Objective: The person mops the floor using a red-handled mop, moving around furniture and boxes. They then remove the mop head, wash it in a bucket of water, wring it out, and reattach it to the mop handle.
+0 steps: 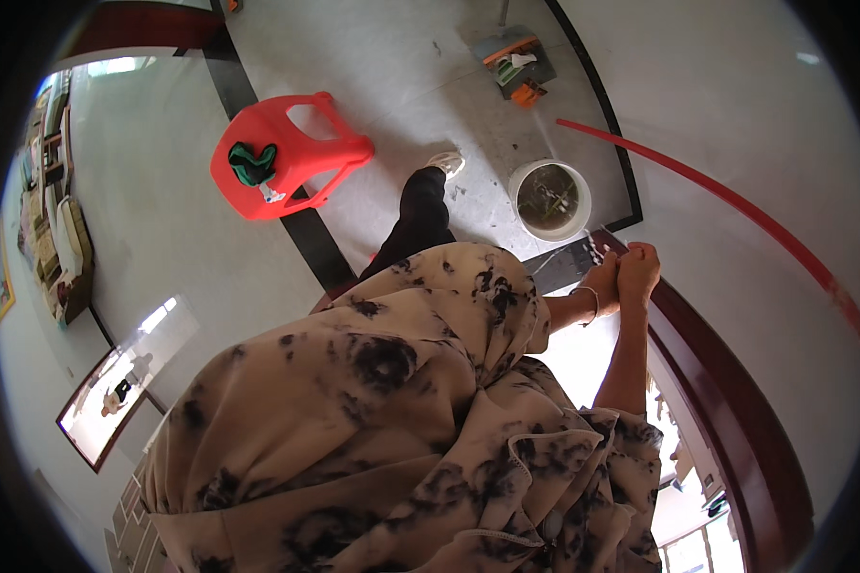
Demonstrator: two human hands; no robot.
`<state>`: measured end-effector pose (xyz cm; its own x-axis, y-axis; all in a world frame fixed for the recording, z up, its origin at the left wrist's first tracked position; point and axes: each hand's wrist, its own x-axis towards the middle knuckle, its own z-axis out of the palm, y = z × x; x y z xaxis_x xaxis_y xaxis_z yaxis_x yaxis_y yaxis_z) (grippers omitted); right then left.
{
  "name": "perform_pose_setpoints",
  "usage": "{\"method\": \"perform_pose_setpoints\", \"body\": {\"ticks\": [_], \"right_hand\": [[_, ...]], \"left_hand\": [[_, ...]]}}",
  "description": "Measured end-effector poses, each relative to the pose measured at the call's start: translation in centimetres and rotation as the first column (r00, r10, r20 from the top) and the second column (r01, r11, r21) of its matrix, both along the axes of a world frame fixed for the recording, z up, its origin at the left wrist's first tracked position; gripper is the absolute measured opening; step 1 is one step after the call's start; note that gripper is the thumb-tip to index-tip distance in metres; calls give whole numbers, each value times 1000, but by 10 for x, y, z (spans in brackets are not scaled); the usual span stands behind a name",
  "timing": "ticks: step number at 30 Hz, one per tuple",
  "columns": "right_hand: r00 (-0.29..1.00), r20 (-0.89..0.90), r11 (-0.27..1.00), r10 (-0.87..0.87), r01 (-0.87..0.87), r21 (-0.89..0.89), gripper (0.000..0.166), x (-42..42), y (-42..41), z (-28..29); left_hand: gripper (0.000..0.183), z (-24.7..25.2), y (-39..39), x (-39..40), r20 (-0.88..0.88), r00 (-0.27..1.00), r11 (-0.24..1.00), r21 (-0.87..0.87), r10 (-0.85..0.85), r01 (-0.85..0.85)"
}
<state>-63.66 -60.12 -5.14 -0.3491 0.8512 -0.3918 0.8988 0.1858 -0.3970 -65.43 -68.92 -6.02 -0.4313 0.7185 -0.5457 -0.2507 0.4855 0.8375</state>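
Observation:
My left hand [601, 281], with a thin bracelet at the wrist, is pressed against my right hand [638, 272]. Both have curled fingers and are held together beside a dark red wooden door frame [717, 372]. Small white specks, perhaps water drops, show just beyond the fingers. Whether anything is between the hands is hidden. Just past them on the floor stands a round white bucket [585, 209]. Murky brownish liquid [547, 199] with thin floating bits is inside it. My patterned beige garment [373, 401] fills the lower middle of the view.
A red plastic stool [247, 136] bears a crumpled green and black cloth item [253, 166]. A flat dark sheet [537, 68] with orange items lies beyond the bucket. A long red strip [717, 186] runs along the right wall. Cluttered furniture [61, 236] stands far left.

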Motion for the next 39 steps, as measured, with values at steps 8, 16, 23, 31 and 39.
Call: {"method": "perform_pose_setpoints", "body": {"ticks": [8,16,23,31,39], "right_hand": [[998,-63,996,-4,9,88,26,-20,-14,19],[759,-479,732,-441,-4,-681,62,-12,9,79],[145,-570,276,-809,-762,-586,81,-18,-6,105],[235,-754,528,-614,-587,-613,30,7,-11,154],[330,-731,649,-597,-338,-682,27,-4,-19,196]], "left_hand": [[50,-52,10,17,167,970,968,151,174,-200],[38,35,-21,-68,650,744,961,273,-153,-41],[13,114,-33,-62,912,-227,935,305,-342,-181],[19,167,-35,-61,970,71,971,235,-231,-50],[23,173,-30,-68,845,305,895,440,-439,71]]}}
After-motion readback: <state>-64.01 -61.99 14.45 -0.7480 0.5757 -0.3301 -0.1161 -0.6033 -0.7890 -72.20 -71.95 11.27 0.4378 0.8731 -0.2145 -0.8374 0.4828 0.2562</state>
